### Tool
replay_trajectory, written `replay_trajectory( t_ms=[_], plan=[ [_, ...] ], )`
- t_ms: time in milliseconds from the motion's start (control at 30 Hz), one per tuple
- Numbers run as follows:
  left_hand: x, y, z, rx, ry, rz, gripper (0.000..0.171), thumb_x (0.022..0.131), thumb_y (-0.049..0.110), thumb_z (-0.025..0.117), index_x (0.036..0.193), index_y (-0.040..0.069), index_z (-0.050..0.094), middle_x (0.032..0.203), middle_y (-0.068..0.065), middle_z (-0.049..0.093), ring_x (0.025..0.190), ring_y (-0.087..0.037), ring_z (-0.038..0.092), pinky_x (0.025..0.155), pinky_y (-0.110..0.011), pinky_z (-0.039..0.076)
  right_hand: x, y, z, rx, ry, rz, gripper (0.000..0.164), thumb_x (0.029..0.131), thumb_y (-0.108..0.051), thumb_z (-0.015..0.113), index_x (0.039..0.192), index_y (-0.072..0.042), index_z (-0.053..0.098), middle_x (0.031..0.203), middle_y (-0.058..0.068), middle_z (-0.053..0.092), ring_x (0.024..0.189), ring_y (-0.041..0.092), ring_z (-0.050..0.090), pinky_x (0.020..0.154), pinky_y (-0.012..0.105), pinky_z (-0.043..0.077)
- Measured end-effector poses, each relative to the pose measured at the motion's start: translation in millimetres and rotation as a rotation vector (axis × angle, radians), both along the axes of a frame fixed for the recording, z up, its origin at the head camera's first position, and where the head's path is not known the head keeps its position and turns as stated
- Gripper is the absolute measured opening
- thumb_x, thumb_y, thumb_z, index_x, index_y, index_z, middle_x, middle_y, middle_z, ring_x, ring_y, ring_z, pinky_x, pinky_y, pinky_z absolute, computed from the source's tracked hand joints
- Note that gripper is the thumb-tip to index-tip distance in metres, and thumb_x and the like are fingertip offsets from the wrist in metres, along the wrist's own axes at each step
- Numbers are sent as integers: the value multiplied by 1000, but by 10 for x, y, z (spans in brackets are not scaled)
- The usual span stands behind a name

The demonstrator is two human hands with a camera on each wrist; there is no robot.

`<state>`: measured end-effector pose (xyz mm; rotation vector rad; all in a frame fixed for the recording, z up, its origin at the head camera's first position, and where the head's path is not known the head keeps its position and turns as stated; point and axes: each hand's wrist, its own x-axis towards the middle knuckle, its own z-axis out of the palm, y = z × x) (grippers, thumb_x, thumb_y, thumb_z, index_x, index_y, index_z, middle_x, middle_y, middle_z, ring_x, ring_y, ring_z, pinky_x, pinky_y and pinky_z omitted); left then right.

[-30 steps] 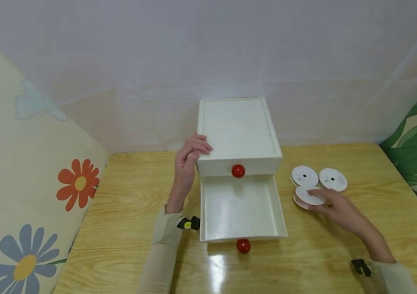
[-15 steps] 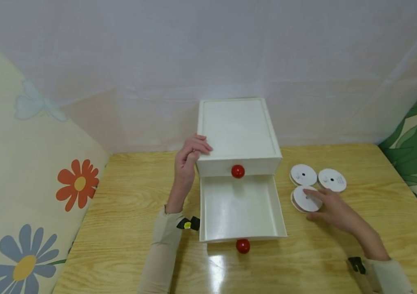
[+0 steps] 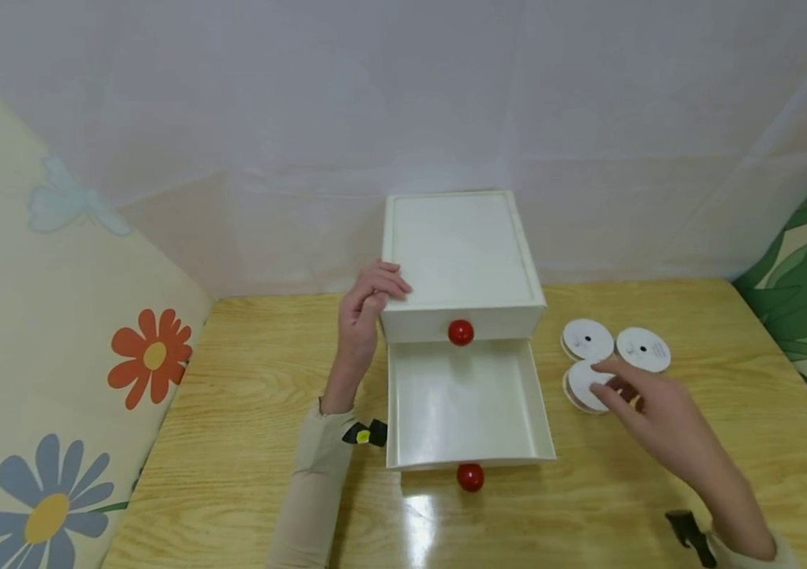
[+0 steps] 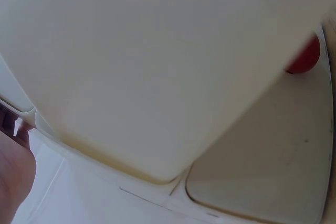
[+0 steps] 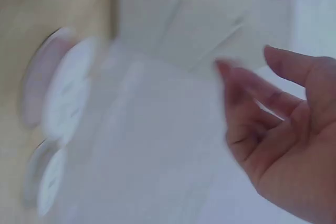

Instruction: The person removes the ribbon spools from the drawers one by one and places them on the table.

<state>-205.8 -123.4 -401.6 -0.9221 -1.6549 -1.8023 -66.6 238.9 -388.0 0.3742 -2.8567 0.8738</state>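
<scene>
A white two-drawer box (image 3: 456, 249) stands on the table, its lower drawer (image 3: 470, 403) pulled out with nothing in it. My left hand (image 3: 363, 316) rests at the box's front left top edge, fingers lying on the top. At the right are three ribbon spools with white faces: a near spool (image 3: 581, 389), a far left spool (image 3: 586, 340) and a far right spool (image 3: 643, 348). Over the near one hovers my right hand (image 3: 666, 415), partly covering it in the head view. In the right wrist view that hand (image 5: 294, 140) holds nothing and is apart from the spools.
Red ball knobs sit on the upper drawer front (image 3: 499, 324) and lower drawer; the lower knob (image 3: 470, 476) juts toward me. A pale sheet (image 3: 303, 158) hangs behind the wooden table (image 3: 247, 442). Printed flower panels flank both sides.
My right hand has set the near spool down flat beside the other two, let go of it and lifted off slightly. My left hand and the box have stayed put.
</scene>
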Motion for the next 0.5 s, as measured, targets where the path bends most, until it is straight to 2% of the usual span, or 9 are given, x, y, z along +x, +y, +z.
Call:
replay_trajectory(
  t_ms=[67,100,200,367,500],
  plan=[
    [-5,-5,-3,-5,1,4,27,93,6,40,85,-9,61,101,10,69,119,-22,56,119,-54,30,100,-107,78,-40,70,24,16,96,-13,73,112,-12,76,74,-13,63,61,5,54,50,23,46],
    [-7,-7,-3,-8,1,7,27,93,6,40,85,-9,61,102,10,69,119,-22,56,119,-54,30,149,-159,109,-63,103,43,14,94,-11,75,107,-15,77,70,-17,59,57,2,50,47,21,42],
    [-8,-8,-3,-5,-3,9,26,93,6,41,85,-9,61,101,10,69,119,-22,56,119,-54,30,262,-310,166,-135,137,125,18,90,-5,77,97,-21,77,70,-22,57,56,-1,47,47,18,41],
    [-4,-2,-3,1,-9,5,26,92,6,41,85,-9,61,101,9,69,119,-22,57,119,-54,30,385,-502,176,-236,88,344,21,88,-3,78,98,-21,76,77,-21,63,59,-5,50,47,16,45],
    [-2,1,3,-3,-9,6,26,93,7,41,85,-8,61,101,9,69,119,-22,56,119,-54,30,456,-646,97,-305,82,538,16,91,-7,77,102,-18,75,82,-15,70,66,-8,56,52,11,47]
  ],
)
